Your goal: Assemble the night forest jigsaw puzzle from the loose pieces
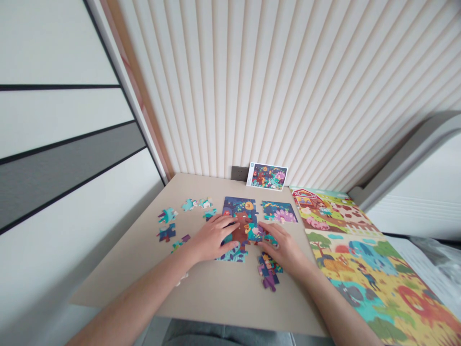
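Observation:
A partly joined jigsaw puzzle [240, 205] with a brown bear on a dark blue ground lies in the middle of the table. My left hand [216, 236] rests flat over its left side, fingers spread. At its right edge is my right hand [284, 246], thumb and fingers apart and fingertips touching the pieces there. A separate joined section with a pink peacock [279, 211] lies just beyond my right hand. Below that hand is a cluster of purple and orange puzzle pieces [269, 276], partly covered by it.
Loose puzzle pieces [167, 233] lie scattered on the left of the table [122, 262]. A picture card [267, 176] leans against the ribbed wall by a socket [239, 173]. To the right lie a finished farm puzzle [334, 211] and a savanna animal puzzle [378, 278].

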